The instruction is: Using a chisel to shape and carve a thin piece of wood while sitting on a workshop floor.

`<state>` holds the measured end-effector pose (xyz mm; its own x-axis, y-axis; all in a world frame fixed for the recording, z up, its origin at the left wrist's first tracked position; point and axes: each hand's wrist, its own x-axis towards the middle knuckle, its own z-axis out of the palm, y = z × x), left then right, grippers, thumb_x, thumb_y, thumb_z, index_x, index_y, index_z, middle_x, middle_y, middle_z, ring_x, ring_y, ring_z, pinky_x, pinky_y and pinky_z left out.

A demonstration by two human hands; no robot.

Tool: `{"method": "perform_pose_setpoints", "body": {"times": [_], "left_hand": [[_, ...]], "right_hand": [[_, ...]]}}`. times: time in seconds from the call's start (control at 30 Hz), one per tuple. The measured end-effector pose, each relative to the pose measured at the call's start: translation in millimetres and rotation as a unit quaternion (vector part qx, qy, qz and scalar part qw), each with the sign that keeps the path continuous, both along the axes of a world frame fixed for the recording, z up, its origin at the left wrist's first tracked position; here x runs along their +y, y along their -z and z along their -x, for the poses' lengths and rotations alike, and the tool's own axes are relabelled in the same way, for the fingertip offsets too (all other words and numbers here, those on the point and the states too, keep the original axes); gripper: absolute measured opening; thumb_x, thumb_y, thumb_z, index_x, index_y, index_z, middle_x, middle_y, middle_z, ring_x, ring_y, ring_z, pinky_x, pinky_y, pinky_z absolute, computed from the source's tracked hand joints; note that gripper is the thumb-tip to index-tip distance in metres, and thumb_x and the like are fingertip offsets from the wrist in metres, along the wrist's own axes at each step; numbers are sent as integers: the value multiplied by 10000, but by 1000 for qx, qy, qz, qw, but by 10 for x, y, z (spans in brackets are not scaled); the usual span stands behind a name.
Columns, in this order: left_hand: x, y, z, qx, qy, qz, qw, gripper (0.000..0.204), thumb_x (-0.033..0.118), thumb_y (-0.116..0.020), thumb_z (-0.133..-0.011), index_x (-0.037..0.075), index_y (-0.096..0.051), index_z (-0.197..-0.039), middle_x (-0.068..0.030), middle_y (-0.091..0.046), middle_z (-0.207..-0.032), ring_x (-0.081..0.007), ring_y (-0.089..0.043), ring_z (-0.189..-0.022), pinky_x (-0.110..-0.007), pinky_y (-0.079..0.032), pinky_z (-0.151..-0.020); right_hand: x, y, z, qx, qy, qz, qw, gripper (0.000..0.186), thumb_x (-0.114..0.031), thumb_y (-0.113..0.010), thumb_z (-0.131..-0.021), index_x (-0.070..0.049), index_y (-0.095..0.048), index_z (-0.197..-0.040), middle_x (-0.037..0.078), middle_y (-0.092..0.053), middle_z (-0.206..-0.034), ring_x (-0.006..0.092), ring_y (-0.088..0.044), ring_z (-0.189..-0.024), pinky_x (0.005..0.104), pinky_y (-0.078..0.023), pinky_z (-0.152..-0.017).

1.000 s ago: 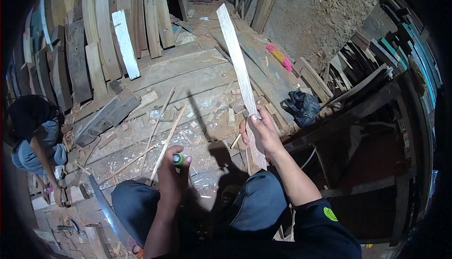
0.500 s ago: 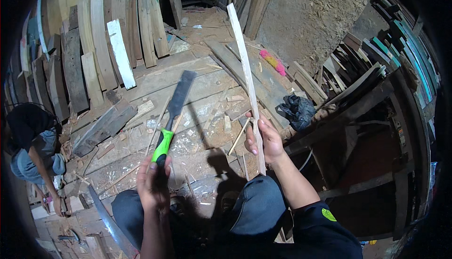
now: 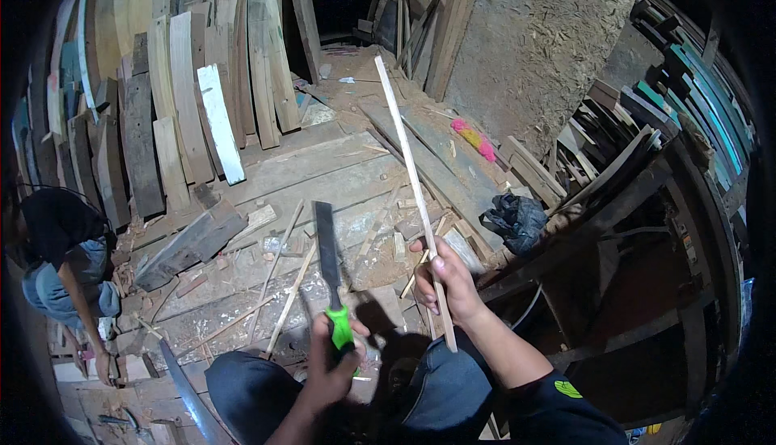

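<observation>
My left hand [image 3: 330, 364] grips the bright green handle of a flat dark blade tool [image 3: 326, 244], which points up and away from me. My right hand [image 3: 449, 282] holds a long thin pale wooden slat [image 3: 406, 162] near its lower end; the slat now shows its narrow edge and leans away toward the back. The blade stands a short way left of the slat, apart from it. Both my knees in dark trousers sit below the hands.
Many planks [image 3: 186, 113] lean against the left wall. Thin sticks and offcuts [image 3: 279, 283] litter the plank floor. A black bag [image 3: 517, 220] lies to the right, beside stacked timber [image 3: 630, 146]. Another person [image 3: 61, 259] crouches at the far left. A curved blade [image 3: 187, 392] lies by my left knee.
My left hand has raised the green-handled tool from low on the floor until its blade stands upright beside the slat. My right hand has turned the slat onto its narrow edge.
</observation>
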<state>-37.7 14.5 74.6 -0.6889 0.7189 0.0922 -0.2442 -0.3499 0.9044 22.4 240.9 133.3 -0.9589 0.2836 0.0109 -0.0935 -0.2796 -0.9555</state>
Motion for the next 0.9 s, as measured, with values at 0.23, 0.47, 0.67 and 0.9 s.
{"method": "perform_pose_setpoints", "body": {"times": [0.23, 0.47, 0.67, 0.9], "left_hand": [[112, -8, -170, 202, -22, 137, 970, 568, 97, -543, -934, -3, -307, -1440, -165, -624, -1018, -177, -613, -869, -321, -484, -799], [6, -80, -207, 154, 31, 163, 974, 494, 158, -515, -962, 38, -359, -1415, -123, -640, -942, -170, -624, -823, -314, -488, -778], [-62, -223, -272, 189, 63, 179, 964, 466, 193, -504, -961, 38, -395, -1386, -186, -657, -981, -252, -668, -868, -350, -504, -785], [-23, -269, -331, 306, 13, 175, 936, 466, 168, -498, -949, 35, -397, -1384, -261, -588, -1193, -407, -623, -1048, -406, -511, -863]], "right_hand": [[-387, -148, -156, 25, 70, 16, 997, 389, -380, -461, -996, -62, -384, -1207, 120, -553, -743, 222, -595, -601, 311, -498, -553], [-375, -155, -300, 56, 183, 24, 981, 328, -317, -318, -1032, -65, -398, -1226, 117, -507, -659, 192, -498, -452, 293, -440, -446], [-417, 73, -226, 34, 192, 15, 981, 347, -366, -368, -1031, -68, -431, -1198, 81, -529, -658, 149, -476, -426, 257, -425, -405], [-609, 93, -213, 25, 224, 19, 974, 385, -407, -394, -1019, -68, -438, -1197, 54, -540, -636, 121, -471, -404, 233, -397, -350]]}}
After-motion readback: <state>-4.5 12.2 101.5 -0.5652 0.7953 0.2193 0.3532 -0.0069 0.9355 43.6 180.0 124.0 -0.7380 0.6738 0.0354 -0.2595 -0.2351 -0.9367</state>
